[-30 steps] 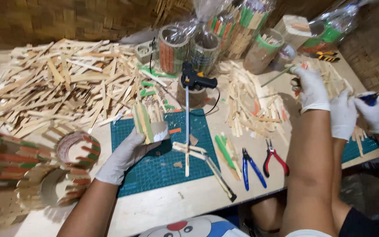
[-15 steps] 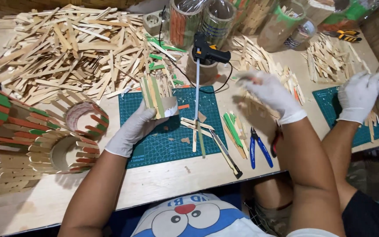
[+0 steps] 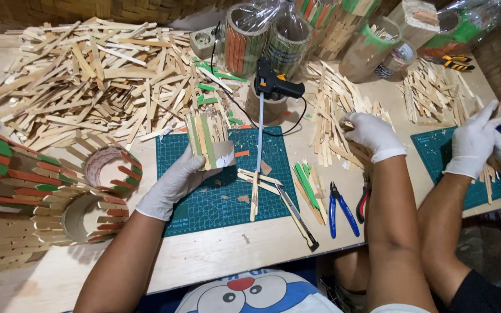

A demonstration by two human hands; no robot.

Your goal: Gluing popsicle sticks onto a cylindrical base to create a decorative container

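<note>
Both hands are covered by thin, pale whitish disposable gloves: the left hand (image 3: pixel 176 181) and the right hand (image 3: pixel 372 134). Each glove is ended at the wrist by a rolled cuff, and small creases are seen across the backs. The forearms are left bare, with no sleeves, watch or bands seen. At the near edge, a blue shirt printed with a white-and-red cartoon face is worn.
</note>
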